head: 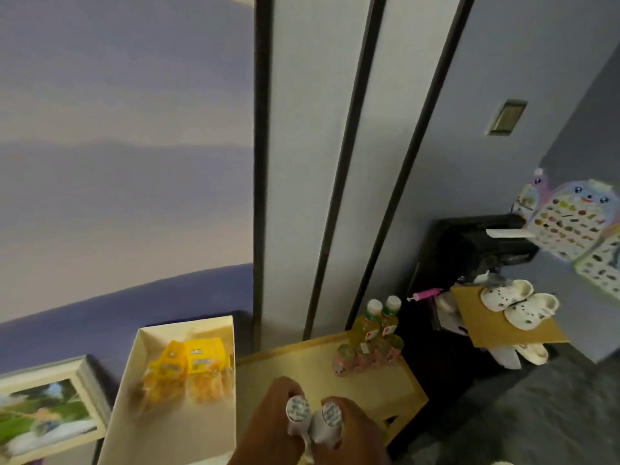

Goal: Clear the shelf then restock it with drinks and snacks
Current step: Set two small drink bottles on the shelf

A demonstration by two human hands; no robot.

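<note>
My left hand (268,421) grips a small bottle with a white foil cap (297,411), and my right hand (355,427) grips a second one (330,416). Both are held close together at the bottom centre, above the near part of a light wooden shelf top (379,394). At the far end of that top stand two yellow juice bottles (380,322) with white caps. A row of several small pink bottles (365,355) sits in front of them. To the left is a white box (144,350) holding yellow snack packs (191,364).
A framed picture (50,407) lies at the lower left. Dark-framed white panels (315,162) rise behind the shelf. To the right are a black unit (469,243), a cardboard sheet (486,330) carrying white clogs (520,302), and grey carpet (553,414).
</note>
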